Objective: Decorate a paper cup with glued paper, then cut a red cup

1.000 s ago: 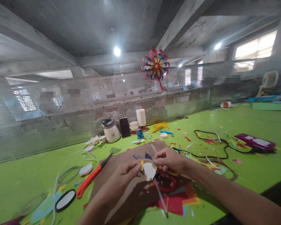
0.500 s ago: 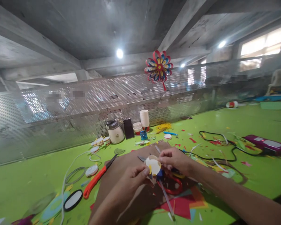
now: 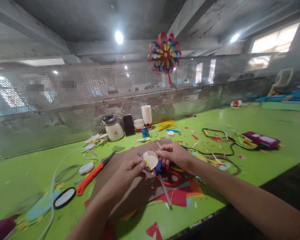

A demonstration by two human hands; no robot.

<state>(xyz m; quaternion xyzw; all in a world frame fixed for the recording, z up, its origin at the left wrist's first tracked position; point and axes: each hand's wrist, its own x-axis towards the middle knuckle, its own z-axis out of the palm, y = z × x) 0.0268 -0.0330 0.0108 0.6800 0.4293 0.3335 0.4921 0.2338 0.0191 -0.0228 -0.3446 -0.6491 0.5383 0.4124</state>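
Note:
Both my hands hold a small white paper disc (image 3: pixel 151 159) with yellow and blue paper loops at its edge, above a brown cardboard sheet (image 3: pixel 130 186). My left hand (image 3: pixel 126 173) pinches the disc's left edge by a yellow loop. My right hand (image 3: pixel 173 155) grips its right edge, fingers curled. A thin clear stick (image 3: pixel 165 191) runs down from under the disc. Red-handled scissors (image 3: pixel 171 178) lie just beneath my right hand, partly hidden.
An orange-handled knife (image 3: pixel 92 175), tape rolls (image 3: pixel 86 167) and a white cable (image 3: pixel 57 173) lie left on the green table (image 3: pixel 265 166). A jar (image 3: pixel 113 128), phone (image 3: pixel 129 125) and paper cups (image 3: pixel 146 116) stand at the perforated screen, where a finished paper flower (image 3: pixel 164 53) hangs. Black cord (image 3: pixel 215 143), purple case (image 3: pixel 261 140) right.
The view has dropped and shifted, so hands and table sit higher in frame. The disc has tilted and turned between my fingers; both hands keep hold of it.

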